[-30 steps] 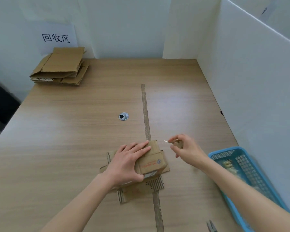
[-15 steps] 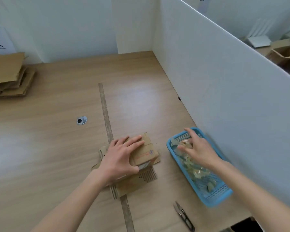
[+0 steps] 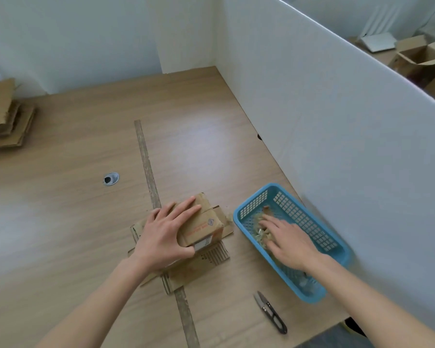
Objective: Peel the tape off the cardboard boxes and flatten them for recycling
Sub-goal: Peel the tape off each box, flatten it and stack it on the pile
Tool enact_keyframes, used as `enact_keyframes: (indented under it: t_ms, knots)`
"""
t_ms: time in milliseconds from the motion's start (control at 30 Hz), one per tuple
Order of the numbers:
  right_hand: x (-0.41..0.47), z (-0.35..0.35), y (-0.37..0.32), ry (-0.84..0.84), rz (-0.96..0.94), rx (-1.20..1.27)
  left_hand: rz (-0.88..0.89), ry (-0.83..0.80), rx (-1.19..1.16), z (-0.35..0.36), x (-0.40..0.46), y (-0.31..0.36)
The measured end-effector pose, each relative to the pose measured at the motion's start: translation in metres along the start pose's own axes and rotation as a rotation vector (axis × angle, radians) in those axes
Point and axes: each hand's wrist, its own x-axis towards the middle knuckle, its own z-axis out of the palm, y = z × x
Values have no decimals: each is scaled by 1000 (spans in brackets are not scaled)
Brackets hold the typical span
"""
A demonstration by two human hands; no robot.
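Left hand [image 3: 165, 237] grips small brown cardboard box [image 3: 201, 223], frame centre; right hand [image 3: 290, 243], fingers spread, reaches into blue plastic mesh basket [image 3: 337, 249] over crumpled tape scraps [image 3: 260, 233].

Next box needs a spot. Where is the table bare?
Bare: the wood between the flattened stack, the grommet and the far wall, and right of the seam strip up to the partition. Crowded: near edge, with box, blue basket, snips.
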Motion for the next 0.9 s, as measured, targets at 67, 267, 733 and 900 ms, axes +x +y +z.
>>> enact_keyframes:
  t_ms: [67,267,733,900]
  knots:
    - [-3,6,4,-83,13,-51,0,8,-7,1,0,0]
    - [-10,19,14,-246,114,-56,-6,1,-2,2,-1,-1]
    - [-8,7,10,-109,64,-67,-8,13,-14,3,-3,-2]
    - [-15,-5,4,79,42,-4,-5,4,-5,4,-3,-3]
